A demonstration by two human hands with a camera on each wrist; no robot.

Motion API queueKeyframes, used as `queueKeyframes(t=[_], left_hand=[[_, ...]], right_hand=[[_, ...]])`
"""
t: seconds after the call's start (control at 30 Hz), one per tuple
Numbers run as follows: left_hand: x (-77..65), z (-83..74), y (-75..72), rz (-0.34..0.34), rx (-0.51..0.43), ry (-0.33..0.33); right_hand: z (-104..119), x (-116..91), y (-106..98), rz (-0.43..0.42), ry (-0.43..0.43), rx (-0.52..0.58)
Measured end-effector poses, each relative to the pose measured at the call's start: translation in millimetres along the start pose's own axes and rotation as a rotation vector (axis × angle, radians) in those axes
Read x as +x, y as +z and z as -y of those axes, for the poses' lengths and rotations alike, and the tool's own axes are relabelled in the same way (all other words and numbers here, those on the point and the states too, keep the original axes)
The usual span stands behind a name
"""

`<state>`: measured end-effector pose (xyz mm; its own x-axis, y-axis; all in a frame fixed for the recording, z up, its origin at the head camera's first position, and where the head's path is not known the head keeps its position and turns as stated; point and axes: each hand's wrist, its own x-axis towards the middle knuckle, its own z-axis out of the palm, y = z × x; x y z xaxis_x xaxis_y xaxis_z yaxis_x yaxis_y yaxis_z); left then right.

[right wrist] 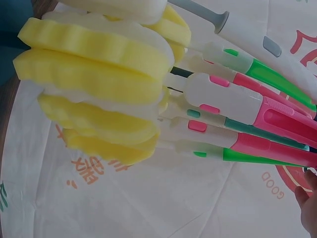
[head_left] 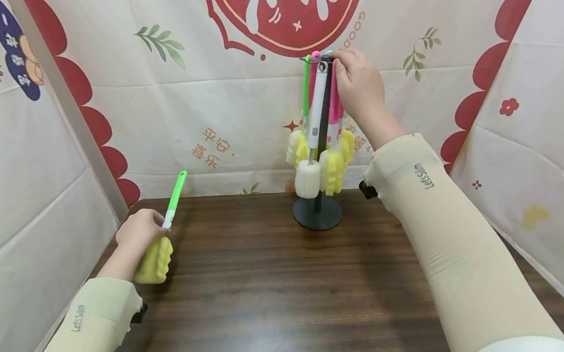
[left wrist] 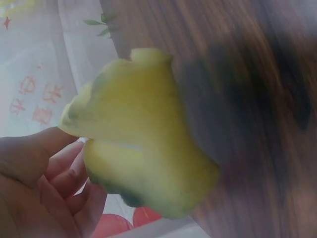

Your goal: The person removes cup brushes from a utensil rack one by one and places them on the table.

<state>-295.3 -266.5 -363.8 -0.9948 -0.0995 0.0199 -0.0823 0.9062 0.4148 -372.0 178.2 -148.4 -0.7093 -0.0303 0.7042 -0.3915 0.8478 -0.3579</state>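
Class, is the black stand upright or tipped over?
The stand is upright: its round base sits flat on the table, with brushes hanging around it.

The left hand (head_left: 140, 233) hides part of the green-handled brush (head_left: 176, 192). The right wrist view's edge cuts off most of the right hand (right wrist: 309, 210).

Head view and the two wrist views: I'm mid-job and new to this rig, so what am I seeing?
No robot here: just a person's bare left hand and right hand. The head camera looks forward and down; each wrist camera looks at its own hand's work. On the dark wooden table stands a black stand hung with sponge brushes. The left hand holds a green-handled yellow sponge brush. The right hand is at the top of the stand; whether it grips a brush, I can't tell.
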Motion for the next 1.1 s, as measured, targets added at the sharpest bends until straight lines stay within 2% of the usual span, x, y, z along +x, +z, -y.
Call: queueKeyframes(t=[0.27,0.53,0.8,1.0,1.1], left_hand=[[5.7,19.1,-4.5,0.030,0.008,0.011],[11.3,37.5,-7.5,0.054,0.038,-0.026],[12.3,49.4,-6.4,0.141,0.059,-0.054],[16.9,55.7,-2.5,0.197,0.130,-0.032],[15.3,56.9,-1.0,0.222,0.165,-0.041]], right_hand=[[0.3,0.2,-1.2,-0.003,0.006,0.000],[-0.7,2.6,0.6,-0.003,-0.004,0.001],[-2.0,1.6,0.2,0.002,0.006,-0.001],[-1.4,1.6,0.8,-0.002,0.006,0.007],[-1.7,1.4,1.1,0.002,0.010,0.009]])
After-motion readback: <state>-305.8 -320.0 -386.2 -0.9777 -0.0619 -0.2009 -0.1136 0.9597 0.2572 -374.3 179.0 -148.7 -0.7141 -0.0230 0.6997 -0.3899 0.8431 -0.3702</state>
